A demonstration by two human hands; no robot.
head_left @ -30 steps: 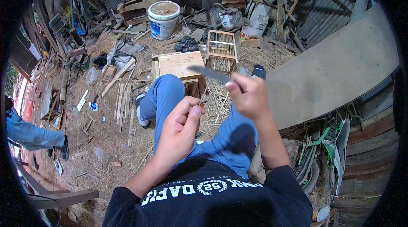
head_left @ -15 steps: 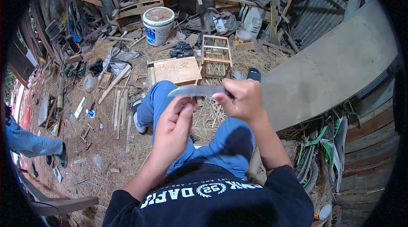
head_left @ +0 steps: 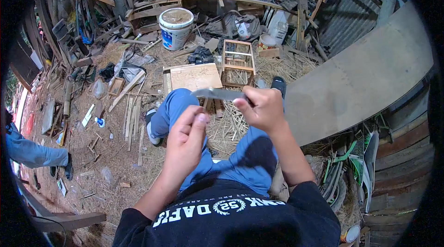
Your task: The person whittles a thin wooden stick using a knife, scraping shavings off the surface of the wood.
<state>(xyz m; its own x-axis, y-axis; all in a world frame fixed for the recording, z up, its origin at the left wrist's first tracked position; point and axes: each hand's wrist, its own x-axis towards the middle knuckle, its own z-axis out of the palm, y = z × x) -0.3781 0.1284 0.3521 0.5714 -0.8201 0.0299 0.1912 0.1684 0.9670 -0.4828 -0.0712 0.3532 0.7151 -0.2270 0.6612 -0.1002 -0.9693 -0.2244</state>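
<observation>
My right hand (head_left: 261, 110) is closed on a knife (head_left: 219, 94), its blade reaching left just above my other hand. My left hand (head_left: 186, 138) is pinched closed on a thin wooden stick, which is hard to make out behind the blade. Both hands are in front of my bent knees. Beyond them lie a pale wooden board (head_left: 194, 77) and a slatted wooden cage (head_left: 237, 55), with scattered thin sticks (head_left: 233, 122) on the ground below.
A white bucket (head_left: 175, 34) stands among scrap wood. A large sheet panel (head_left: 351, 80) slopes along the right, near a green-and-white bicycle or motorbike part (head_left: 358, 159). Another person's leg (head_left: 39, 152) is at the left. A timber beam (head_left: 69, 219) juts in lower left.
The knife has gone from angled down-right to nearly level and lower, with my right hand a little left. My left hand has shifted slightly left; the stick is less visible.
</observation>
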